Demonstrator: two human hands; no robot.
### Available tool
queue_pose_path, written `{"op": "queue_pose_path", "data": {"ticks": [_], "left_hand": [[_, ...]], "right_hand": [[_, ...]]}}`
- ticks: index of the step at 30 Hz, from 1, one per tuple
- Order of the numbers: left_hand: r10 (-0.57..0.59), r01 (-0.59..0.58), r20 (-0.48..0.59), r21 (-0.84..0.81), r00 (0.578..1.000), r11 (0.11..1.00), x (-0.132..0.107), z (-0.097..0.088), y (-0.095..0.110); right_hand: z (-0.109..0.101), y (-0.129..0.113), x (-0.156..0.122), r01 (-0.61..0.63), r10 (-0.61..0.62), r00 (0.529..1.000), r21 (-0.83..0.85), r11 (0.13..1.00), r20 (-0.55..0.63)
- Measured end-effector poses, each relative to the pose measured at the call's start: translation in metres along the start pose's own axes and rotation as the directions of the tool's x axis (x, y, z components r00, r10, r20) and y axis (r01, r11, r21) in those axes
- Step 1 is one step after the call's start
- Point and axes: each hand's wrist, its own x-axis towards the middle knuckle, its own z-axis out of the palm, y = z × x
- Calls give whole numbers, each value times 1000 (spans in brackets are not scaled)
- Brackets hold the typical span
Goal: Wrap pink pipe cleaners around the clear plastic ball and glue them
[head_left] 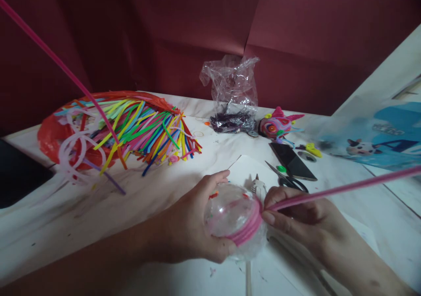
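Pinching fingers on pink strip, its long axis running right, slightly upward.

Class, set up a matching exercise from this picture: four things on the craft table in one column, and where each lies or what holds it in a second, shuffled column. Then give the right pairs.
Things:
1. clear ball
2. pink strip
3. phone
4. scissors

Places:
A. lying dark and flat behind the scissors
B. gripped in the left hand
C. pinched in the right hand against the ball
D. lying on the table just beyond the right hand

Pairs: 1-B, 2-C, 3-A, 4-D
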Motion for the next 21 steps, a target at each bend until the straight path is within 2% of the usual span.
{"op": "queue_pose_path", "data": {"ticks": [5, 12, 16, 21], "left_hand": [[10, -10, 7, 24, 1000, 1000, 0, 0, -1], [26, -26, 15, 26, 1000, 999, 0, 0, 0], [27, -28, 24, 54, 999, 998, 0, -1, 2], [-1, -3, 75, 44, 997, 999, 2, -4, 4]], "right_hand": [[2, 3, 0, -21, 24, 999, 86, 996, -42], [-7, 2, 3, 2, -9, 996, 81, 997, 84], [-5, -4, 7, 32, -40, 996, 109, 994, 74], [-1, -2, 8, -11, -3, 997, 168, 986, 83]]}}
